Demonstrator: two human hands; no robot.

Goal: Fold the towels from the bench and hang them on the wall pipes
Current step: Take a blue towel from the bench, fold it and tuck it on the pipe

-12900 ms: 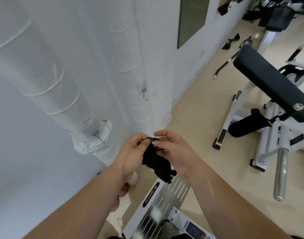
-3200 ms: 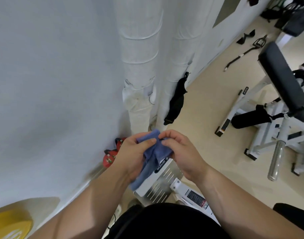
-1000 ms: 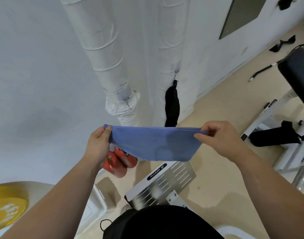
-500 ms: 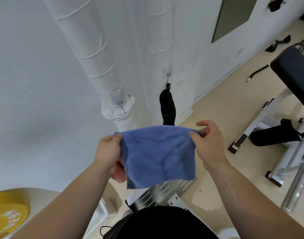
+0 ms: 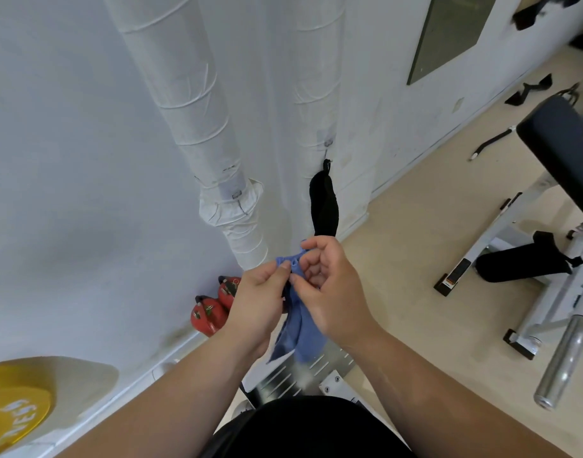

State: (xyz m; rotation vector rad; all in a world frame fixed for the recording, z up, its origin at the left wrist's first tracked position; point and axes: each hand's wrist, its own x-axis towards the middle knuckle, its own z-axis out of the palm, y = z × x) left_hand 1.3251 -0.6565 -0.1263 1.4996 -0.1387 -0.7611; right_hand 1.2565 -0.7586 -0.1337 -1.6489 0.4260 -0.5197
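A small blue towel [image 5: 305,332] hangs folded in half between my hands, its top corners bunched together. My left hand [image 5: 255,305] and my right hand [image 5: 329,292] both pinch those top corners, fingertips nearly touching. A black towel [image 5: 324,206] hangs from a small hook on the right white wall pipe [image 5: 320,77], just above my hands. The left white wrapped pipe [image 5: 191,104] slants down to a bulky joint.
Two red kettlebells [image 5: 212,312] sit by the wall under my left hand. A metal foot plate [image 5: 293,378] lies below the towel. A gym bench with black pad [image 5: 561,150] and steel bar stands at right. A yellow weight plate [image 5: 12,414] is at lower left.
My hands came together from holding the blue towel spread wide, so the towel is now folded in half and hangs narrow between them.
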